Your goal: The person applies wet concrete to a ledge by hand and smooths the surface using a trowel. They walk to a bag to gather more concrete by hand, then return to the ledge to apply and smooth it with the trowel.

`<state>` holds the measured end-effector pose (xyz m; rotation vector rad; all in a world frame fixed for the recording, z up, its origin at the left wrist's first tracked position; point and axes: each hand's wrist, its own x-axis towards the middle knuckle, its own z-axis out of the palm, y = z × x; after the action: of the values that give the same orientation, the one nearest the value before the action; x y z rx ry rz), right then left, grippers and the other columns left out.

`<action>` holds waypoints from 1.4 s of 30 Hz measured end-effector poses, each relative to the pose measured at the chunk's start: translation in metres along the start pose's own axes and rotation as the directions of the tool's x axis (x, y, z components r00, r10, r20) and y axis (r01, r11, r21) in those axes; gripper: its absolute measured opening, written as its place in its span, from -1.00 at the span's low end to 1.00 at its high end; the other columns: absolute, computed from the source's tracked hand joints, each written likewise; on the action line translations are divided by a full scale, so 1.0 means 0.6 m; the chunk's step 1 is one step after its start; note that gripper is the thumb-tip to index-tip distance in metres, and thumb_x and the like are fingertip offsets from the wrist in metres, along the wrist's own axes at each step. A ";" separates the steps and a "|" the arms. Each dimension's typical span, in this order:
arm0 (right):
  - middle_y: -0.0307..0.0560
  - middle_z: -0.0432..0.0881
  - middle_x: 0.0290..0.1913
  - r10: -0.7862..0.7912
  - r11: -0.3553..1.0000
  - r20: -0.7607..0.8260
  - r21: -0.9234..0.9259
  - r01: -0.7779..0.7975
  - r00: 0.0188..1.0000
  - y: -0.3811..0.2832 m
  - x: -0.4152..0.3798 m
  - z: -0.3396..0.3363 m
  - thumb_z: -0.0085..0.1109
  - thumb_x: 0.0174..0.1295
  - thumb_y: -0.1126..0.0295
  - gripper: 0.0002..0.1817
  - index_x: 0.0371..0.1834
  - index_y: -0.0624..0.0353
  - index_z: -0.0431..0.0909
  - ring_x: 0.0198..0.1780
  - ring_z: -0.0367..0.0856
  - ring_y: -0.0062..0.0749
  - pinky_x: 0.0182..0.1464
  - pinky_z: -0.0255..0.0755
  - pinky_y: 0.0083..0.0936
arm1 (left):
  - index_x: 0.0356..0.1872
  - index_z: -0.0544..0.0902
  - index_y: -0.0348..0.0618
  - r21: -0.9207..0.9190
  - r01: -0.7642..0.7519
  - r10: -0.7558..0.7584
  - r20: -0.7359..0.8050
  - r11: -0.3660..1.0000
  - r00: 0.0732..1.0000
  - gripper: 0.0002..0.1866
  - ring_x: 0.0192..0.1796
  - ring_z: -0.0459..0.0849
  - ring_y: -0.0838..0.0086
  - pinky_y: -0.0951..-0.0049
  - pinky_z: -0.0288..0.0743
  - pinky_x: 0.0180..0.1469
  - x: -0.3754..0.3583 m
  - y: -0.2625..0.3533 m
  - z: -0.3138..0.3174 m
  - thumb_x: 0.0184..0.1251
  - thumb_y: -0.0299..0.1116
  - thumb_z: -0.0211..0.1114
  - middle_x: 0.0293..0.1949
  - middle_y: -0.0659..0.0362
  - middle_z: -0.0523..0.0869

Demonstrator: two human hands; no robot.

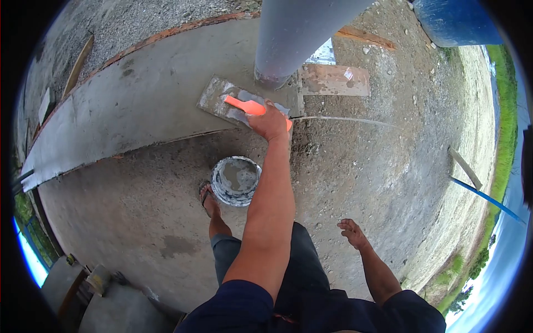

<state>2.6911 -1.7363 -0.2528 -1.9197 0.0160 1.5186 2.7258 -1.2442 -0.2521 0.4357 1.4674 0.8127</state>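
My left hand (270, 123) is wrapped round the orange handle of a plastering trowel (214, 100). Its wide rectangular blade, smeared with grey mortar, lies against the wet smooth cement surface (166, 94), close to the foot of a grey pipe column (294, 39). Beneath my left forearm stands a round bucket (216, 195), its rim crusted, with grey cement mix inside. Off to the right and low, my right hand (352, 233) hangs over the gravelly ground, holding nothing, fingers loosely bent and apart.
Right of the column lies a mortar-stained board (338, 80). Further out are a wooden stick (465, 167), a blue pipe (486, 198) and a blue drum (455, 22). A sandalled foot (206, 194) is beside the bucket. Concrete blocks (119, 311) sit at lower left.
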 end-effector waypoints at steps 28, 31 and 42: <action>-0.06 0.53 0.13 0.225 0.935 -0.228 0.323 -0.144 0.947 -0.173 -0.041 0.314 0.14 0.12 0.31 -0.45 0.21 0.19 0.32 0.11 0.46 -0.37 0.07 0.38 -0.41 | -0.17 0.43 -0.36 0.575 -0.150 -0.065 0.336 0.804 0.940 -0.75 -0.59 0.59 0.39 0.39 0.43 -0.60 0.184 0.207 -0.137 0.16 -0.58 0.26 -0.48 0.07 0.60; -0.12 0.54 0.13 0.246 0.919 -0.179 0.356 -0.170 0.953 -0.188 -0.028 0.388 0.17 0.17 0.24 -0.46 0.21 0.16 0.31 0.06 0.48 -0.40 0.04 0.39 -0.42 | -0.23 0.47 -0.27 0.569 -0.135 -0.011 0.245 0.811 0.969 -0.88 -0.64 0.47 0.55 0.47 0.36 -0.66 0.309 0.362 -0.272 0.23 -0.61 0.17 -0.54 0.24 0.51; -0.12 0.54 0.11 0.132 0.906 -0.240 0.423 -0.019 0.962 -0.275 0.029 0.476 0.15 0.16 0.31 -0.49 0.19 0.19 0.32 0.09 0.47 -0.42 0.05 0.36 -0.48 | -0.13 0.49 -0.40 0.673 -0.499 -0.436 0.737 0.545 0.517 -0.73 -0.69 0.51 0.51 0.40 0.42 -0.66 0.302 0.424 -0.091 0.11 -0.59 0.22 -0.62 0.17 0.54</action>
<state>2.5189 -1.4577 -0.2115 -1.7650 0.5022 1.1758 2.6017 -0.9568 -0.2035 1.4257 0.7121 -0.2838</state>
